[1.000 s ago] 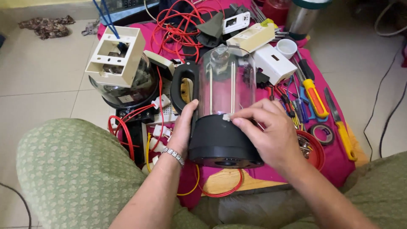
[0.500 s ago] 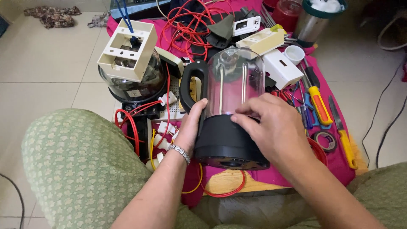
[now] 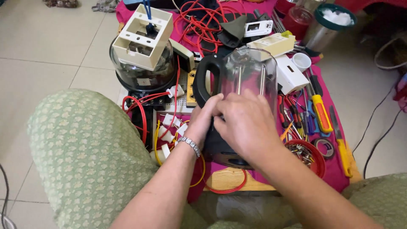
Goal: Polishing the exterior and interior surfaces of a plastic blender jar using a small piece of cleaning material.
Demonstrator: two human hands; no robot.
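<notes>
A clear blender jar [image 3: 250,76] with a black handle [image 3: 202,80] and a black base [image 3: 224,152] stands tilted on a pink cloth in front of me. My left hand [image 3: 204,121] grips the jar's left side just below the handle. My right hand [image 3: 245,125] lies over the front of the jar where the clear wall meets the black base, fingertips touching my left hand. Both hands hide most of the base.
A beige box frame [image 3: 142,36] sits on a dark glass bowl [image 3: 142,74]. Red wires [image 3: 199,17], white connectors [image 3: 171,127], screwdrivers [image 3: 320,110], a red dish of screws [image 3: 307,152], a tape roll [image 3: 325,147] and a steel cup [image 3: 328,23] crowd the cloth. My knees flank it.
My hands have slid up from the black base toward the jar's middle and come together. The jar has turned so its handle faces more toward me.
</notes>
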